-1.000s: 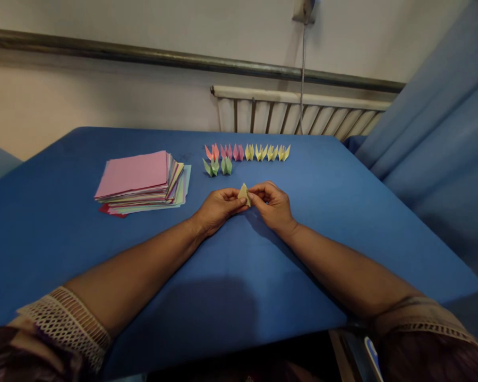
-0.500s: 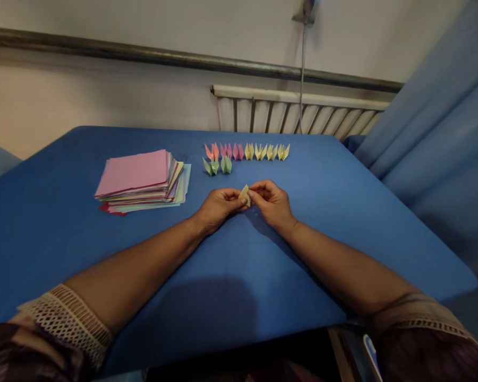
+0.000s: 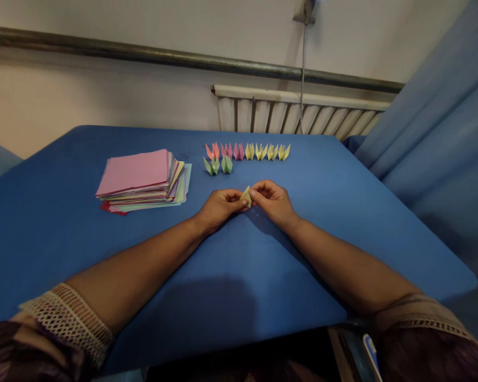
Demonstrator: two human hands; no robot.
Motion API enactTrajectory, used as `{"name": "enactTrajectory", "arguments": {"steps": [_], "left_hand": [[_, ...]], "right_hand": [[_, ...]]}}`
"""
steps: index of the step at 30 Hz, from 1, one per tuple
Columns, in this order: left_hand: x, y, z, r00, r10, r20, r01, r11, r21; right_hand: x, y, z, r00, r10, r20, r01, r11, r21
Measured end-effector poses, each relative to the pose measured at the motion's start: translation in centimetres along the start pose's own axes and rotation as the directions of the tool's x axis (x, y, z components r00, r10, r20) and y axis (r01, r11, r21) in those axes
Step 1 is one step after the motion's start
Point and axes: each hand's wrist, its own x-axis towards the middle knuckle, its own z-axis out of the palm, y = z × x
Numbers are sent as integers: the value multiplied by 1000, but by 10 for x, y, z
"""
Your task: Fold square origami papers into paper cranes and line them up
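A small piece of folded pale yellow paper [image 3: 246,196] is pinched between my two hands, just above the middle of the table. My left hand [image 3: 222,208] grips its lower left side between thumb and fingers. With closed fingertips, my right hand [image 3: 274,203] holds its right edge. Beyond my hands stand folded paper cranes in two rows: several yellow cranes [image 3: 261,152], an orange-pink crane [image 3: 212,152], pink cranes [image 3: 238,152] and two green cranes [image 3: 227,165]. The paper's underside is hidden by my fingers.
A thick stack of coloured paper sheets [image 3: 137,175], pink on top, lies left of my hands on the blue table [image 3: 231,254]. Behind the table are a radiator [image 3: 279,114] and a wall pipe [image 3: 143,57]. A blue curtain [image 3: 434,116] hangs at the right.
Hardly anything differs. My right fingertips have shifted very slightly on the folded paper, and the whole view has moved a few pixels.
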Motion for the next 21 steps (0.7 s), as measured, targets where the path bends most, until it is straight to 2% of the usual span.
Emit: {"name": "enactTrajectory", "arguments": {"steps": [5,13,21], "left_hand": [[-1,1,0,1000,-20,-5,20,1000,17],[-1,0,0,999,-43,-4,43,998,40],[-1,1,-2,997,-71,-19,71,997,-25]], "right_hand": [[2,-4,-2,999,34,37,-34,999,-6],[1,-7,-2,997,70,-29,-70,997,15],[2,-4,-4,994,96,-47,-92,992,82]]}}
